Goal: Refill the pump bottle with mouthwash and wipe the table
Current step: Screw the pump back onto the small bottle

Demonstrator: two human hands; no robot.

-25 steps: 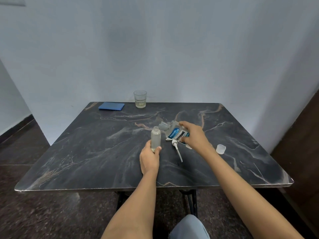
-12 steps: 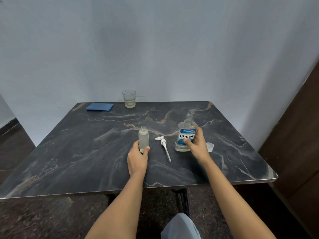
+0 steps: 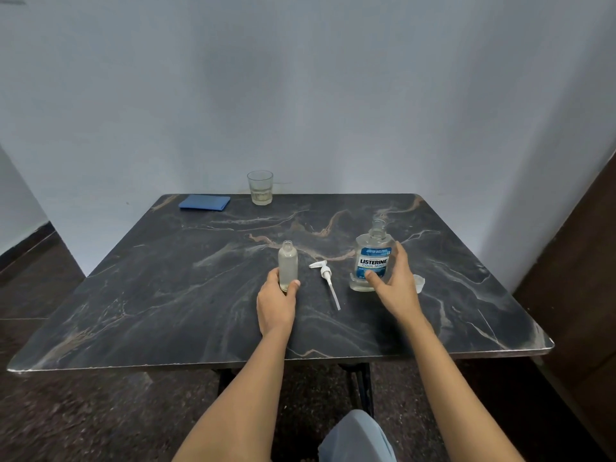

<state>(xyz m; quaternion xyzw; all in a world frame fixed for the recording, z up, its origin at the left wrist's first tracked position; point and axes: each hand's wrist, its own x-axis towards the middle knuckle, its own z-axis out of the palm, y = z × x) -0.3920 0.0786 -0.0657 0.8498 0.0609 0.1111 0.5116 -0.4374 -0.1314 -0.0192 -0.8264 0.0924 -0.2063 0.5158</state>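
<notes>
A small frosted pump bottle [image 3: 288,261] stands upright and uncapped on the dark marble table [image 3: 166,278]. My left hand [image 3: 276,303] grips its lower part. Its white pump head with the dip tube [image 3: 327,278] lies flat on the table just to the right. Further right, the clear mouthwash bottle with a blue label [image 3: 370,261] stands upright and uncapped, with a little liquid at its bottom. My right hand [image 3: 395,285] holds it, thumb on the front and fingers round the right side. A small clear cap [image 3: 420,283] sits behind that hand.
A folded blue cloth [image 3: 204,202] lies at the table's far left edge. Beside it stands a drinking glass [image 3: 260,187] with a little liquid. A pale wall rises behind the table, and a dark wooden panel stands at the right.
The mouthwash bottle was tilted over the pump bottle's mouth; my right hand has swung it away to the right and set it upright on the table. My left hand has kept its hold.
</notes>
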